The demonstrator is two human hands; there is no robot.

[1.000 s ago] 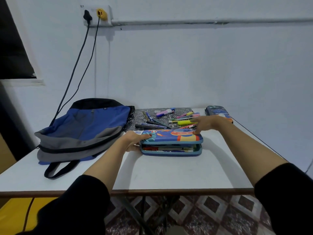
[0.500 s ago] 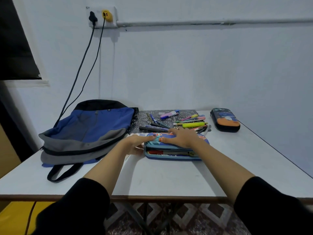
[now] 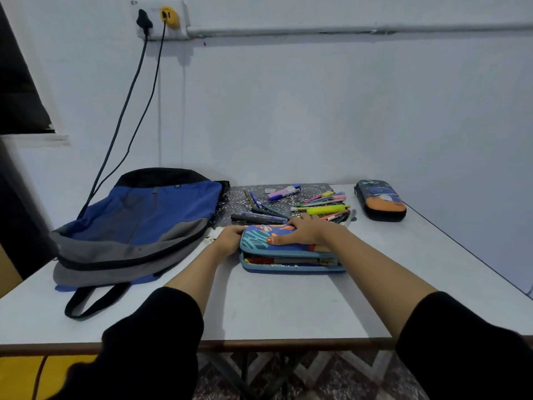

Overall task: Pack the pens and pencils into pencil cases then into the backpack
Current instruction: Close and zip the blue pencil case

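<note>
Resting flat, the right fingers (image 3: 302,225) cover the pencil case (image 3: 288,262).

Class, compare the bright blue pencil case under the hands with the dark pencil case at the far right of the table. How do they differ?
The blue pencil case gapes along its near edge, pens showing inside; the dark pencil case looks closed. The right hand presses the blue one's lid, the left hand holds its end; the dark one lies untouched. Both rest flat on the table.
</note>
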